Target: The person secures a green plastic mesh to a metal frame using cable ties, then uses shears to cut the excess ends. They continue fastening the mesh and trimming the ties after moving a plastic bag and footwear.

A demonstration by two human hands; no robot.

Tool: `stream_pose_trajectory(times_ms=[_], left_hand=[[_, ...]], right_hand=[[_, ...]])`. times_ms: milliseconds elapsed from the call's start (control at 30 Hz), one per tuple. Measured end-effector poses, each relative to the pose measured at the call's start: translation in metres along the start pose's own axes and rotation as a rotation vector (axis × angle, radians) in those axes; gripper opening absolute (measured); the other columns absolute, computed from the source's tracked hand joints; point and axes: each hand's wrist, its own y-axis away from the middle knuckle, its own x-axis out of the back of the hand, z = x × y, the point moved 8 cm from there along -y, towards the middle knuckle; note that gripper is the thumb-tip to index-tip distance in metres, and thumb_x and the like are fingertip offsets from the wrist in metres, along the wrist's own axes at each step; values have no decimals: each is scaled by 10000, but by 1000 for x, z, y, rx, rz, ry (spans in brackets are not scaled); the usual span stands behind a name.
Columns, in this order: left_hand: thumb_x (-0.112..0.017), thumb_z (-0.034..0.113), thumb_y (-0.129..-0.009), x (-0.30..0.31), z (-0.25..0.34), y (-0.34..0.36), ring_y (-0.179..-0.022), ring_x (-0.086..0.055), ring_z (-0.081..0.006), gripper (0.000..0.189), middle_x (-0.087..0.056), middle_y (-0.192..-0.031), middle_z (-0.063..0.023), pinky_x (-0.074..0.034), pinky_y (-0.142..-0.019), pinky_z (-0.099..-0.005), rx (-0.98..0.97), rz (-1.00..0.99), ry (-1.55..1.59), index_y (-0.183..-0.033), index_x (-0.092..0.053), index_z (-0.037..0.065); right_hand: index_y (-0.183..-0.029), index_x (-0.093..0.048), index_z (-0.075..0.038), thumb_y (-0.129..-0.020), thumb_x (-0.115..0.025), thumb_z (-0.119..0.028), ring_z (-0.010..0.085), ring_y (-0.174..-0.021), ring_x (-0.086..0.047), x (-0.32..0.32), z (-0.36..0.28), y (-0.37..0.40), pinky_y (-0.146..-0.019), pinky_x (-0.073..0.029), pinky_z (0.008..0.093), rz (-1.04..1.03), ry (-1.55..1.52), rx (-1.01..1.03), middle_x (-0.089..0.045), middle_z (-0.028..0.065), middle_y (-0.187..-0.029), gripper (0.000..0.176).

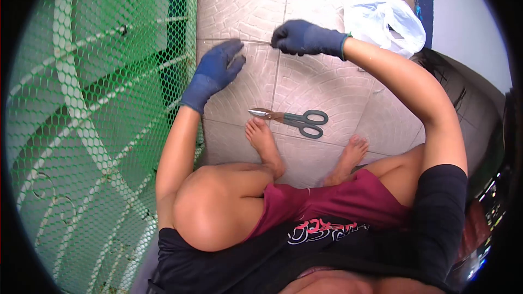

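Observation:
Both of my hands wear blue gloves. My left hand is raised beside the green mesh, its fingers apart and nothing visible between them. To the right of it, my right hand is held over the tiles with its fingers curled together; whatever they may hold is too small to make out. A pair of snips with dark green handles and rusty brown blades lies on the tiled floor by my toes, below both hands and touched by neither.
Green mesh over a pale metal frame stands along the left side. A white plastic bag lies at the upper right, near a wall. My bare feet rest on the tiled floor.

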Motion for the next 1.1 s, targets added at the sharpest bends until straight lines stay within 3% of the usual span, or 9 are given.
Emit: stream_pose_trajectory(times_ms=[167, 300, 467, 600, 867, 933, 967, 1033, 1100], left_hand=[[-605, 285, -923, 48, 13, 54, -1217, -566, -372, 444, -596, -1333, -169, -420, -1065, -449, 57, 181, -188, -1303, -591, 55], [-594, 296, -904, 107, 48, 77, -1439, -333, -323, 471, -375, -1560, -106, -240, -1173, -527, 222, 309, -854, -1354, -577, 159], [-551, 329, -874, 92, -28, 74, -1527, -118, -283, 667, -210, -1640, -47, -43, -1221, -527, 588, 64, -1175, -1511, -396, 210], [-541, 377, -885, 77, -29, 63, -1528, -117, -281, 676, -208, -1640, -67, -21, -1218, -530, 580, 71, -1184, -1494, -408, 115], [-618, 370, -879, -4, -36, -7, -1428, -309, -378, 589, -479, -1437, -184, -200, -1194, -499, 125, 383, -536, -1377, -530, 65], [-637, 304, -900, -14, -43, -23, -1215, -560, -315, 546, -592, -1299, -182, -451, -1014, -445, 23, 519, 7, -1365, -528, 40], [-637, 304, -900, -15, -43, -27, -1215, -560, -315, 546, -592, -1299, -182, -451, -1014, -445, 37, 529, 13, -1365, -528, 40], [-628, 268, -929, -29, -88, -35, -813, -650, -193, 467, -681, -1113, -126, -522, -672, -324, 590, 531, 1035, -1322, -543, 31], [-620, 266, -938, -28, -103, -41, -704, -592, -150, 437, -690, -1067, -100, -460, -583, -283, 631, 585, 1320, -1302, -546, 37]], right_hand=[[-980, -651, -86, -909, -577, -226, 113, -615, -619, 25, -36, -38, -510, -504, 279, 142, -130, 38, -702, 29, -801, 174], [-1066, -671, -55, -894, -550, -281, 352, -1014, -652, 41, -64, -74, -928, -492, 422, 410, 275, 290, -703, 184, -1047, 308], [-930, -676, -40, -900, -555, -179, 315, -880, -655, 28, -76, -100, -827, -520, 399, 606, 379, 679, -694, 128, -878, 187], [-963, -688, -26, -850, -590, -146, 355, -947, -665, 37, -115, -78, -854, -518, 430, 515, 285, 503, -707, 188, -985, 192], [-878, -707, -53, -797, -582, -68, 371, -819, -665, 61, -131, -65, -763, -521, 442, 645, 523, 639, -698, 185, -850, 150], [-889, -715, -58, -798, -583, -73, 366, -829, -673, 68, -131, -77, -771, -526, 435, 665, 497, 597, -704, 183, -858, 162], [-900, -723, -63, -798, -583, -79, 361, -838, -680, 69, -135, -86, -780, -532, 428, 670, 474, 573, -710, 180, -865, 173], [-910, -726, -67, -801, -577, -77, 359, -839, -684, 66, -155, -92, -783, -537, 424, 663, 524, 565, -712, 179, -870, 185], [-929, -735, -74, -808, -559, -65, 352, -834, -691, 65, -173, -102, -780, -545, 419, 663, 598, 467, -717, 174, -877, 214]])
